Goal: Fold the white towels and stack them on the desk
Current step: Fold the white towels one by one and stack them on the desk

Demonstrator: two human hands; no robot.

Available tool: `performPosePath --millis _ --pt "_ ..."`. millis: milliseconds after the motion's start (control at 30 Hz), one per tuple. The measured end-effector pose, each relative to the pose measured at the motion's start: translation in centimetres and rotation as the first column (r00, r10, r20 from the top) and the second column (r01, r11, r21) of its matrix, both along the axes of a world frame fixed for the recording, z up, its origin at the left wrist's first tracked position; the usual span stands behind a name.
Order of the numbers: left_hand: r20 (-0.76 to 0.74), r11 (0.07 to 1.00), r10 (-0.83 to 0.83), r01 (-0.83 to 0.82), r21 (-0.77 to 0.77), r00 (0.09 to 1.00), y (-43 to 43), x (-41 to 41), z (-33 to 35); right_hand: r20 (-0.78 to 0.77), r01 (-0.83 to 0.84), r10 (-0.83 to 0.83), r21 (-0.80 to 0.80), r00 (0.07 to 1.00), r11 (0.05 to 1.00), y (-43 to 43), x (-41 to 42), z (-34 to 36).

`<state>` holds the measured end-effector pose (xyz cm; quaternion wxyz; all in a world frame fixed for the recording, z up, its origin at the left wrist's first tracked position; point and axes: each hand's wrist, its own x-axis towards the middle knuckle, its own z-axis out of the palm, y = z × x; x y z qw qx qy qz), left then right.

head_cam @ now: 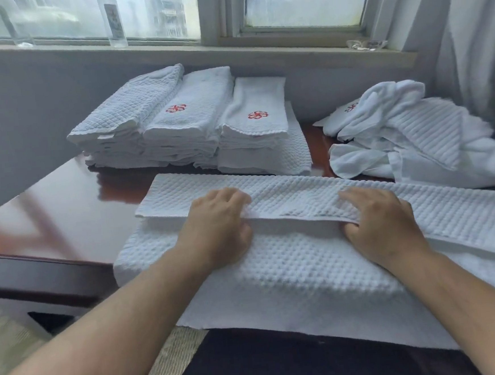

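Note:
A white waffle-weave towel (290,261) lies across the front of the reddish wooden desk (72,201) and hangs over its near edge. Its far half is folded toward me, leaving a doubled edge across the middle. My left hand (217,228) pinches that folded edge left of centre. My right hand (382,221) grips the same edge further right, fingers on top and thumb under. Behind, three side-by-side stacks of folded white towels (188,124) stand on the desk, two topped with a red flower logo.
A heap of unfolded white towels (414,135) lies at the back right of the desk. A window sill (230,55) with a clear bottle (113,20) runs behind. A grey curtain (458,22) hangs at the right. Bare desk surface shows on the left.

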<state>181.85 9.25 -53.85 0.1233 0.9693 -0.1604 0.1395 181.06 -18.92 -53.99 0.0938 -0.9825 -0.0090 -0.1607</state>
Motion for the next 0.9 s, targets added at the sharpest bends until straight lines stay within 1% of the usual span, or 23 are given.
performPosePath --millis 67,100,167,233,300,367,433,467,533,633,667,833,900 --pt "0.035 0.993 -0.114 0.113 0.018 0.993 -4.6 -0.1 0.1 -0.005 0.025 -0.024 0.015 1.0 1.0 -1.9 -0.7 0.0" --pt "0.049 0.988 -0.151 0.15 0.017 0.987 -7.6 0.0 0.2 -0.005 0.063 -0.063 0.019 0.998 0.998 -3.9 -1.5 0.0" --pt "0.048 0.986 -0.166 0.165 0.038 0.985 -11.1 0.5 0.5 -0.01 0.112 -0.112 0.016 0.994 0.994 -6.3 -2.1 0.0" --pt "0.026 0.978 -0.199 0.196 0.073 0.98 -14.8 0.7 0.6 -0.047 0.213 -0.213 -0.002 0.976 0.977 -10.1 -3.3 0.1" --pt "0.029 0.971 -0.228 0.225 0.083 0.973 -17.3 0.7 0.3 -0.076 0.341 -0.342 -0.023 0.937 0.94 -14.4 -4.5 0.2" --pt "0.052 0.961 -0.275 0.272 0.056 0.96 -18.6 0.6 -0.3 -0.108 0.492 -0.491 -0.019 0.865 0.871 -18.4 -5.8 0.3" --pt "0.09 0.943 -0.333 0.332 0.034 0.938 -18.8 0.8 -0.8 -0.15 0.592 -0.584 0.014 0.798 0.806 -21.2 -6.3 0.4" --pt "0.103 0.93 -0.366 0.365 0.029 0.925 -18.6 0.8 -0.8 -0.165 0.606 -0.594 0.029 0.787 0.795 -22.2 -6.3 0.4" --pt "0.143 0.897 -0.438 0.442 0.007 0.887 -18.4 0.7 -0.9 -0.134 0.578 -0.57 0.026 0.811 0.816 -23.5 -6.1 0.4" --pt "0.191 0.855 -0.512 0.517 0.023 0.838 -18.3 0.4 -0.9 0.055 0.517 -0.515 -0.043 0.855 0.855 -24.7 -5.8 0.6" --pt "0.183 0.847 -0.526 0.531 0.027 0.83 -18.3 0.5 -0.9 0.07 0.515 -0.511 -0.081 0.857 0.853 -25.2 -5.8 0.7" --pt "0.182 0.815 -0.569 0.579 -0.006 0.802 -18.2 0.7 -0.8 -0.039 0.54 -0.58 -0.317 0.814 0.779 -27.1 -5.6 1.0" --pt "0.195 0.811 -0.572 0.585 -0.013 0.797 -18.1 0.9 -1.1 -0.11 0.518 -0.59 -0.372 0.8 0.771 -27.9 -5.7 1.3"
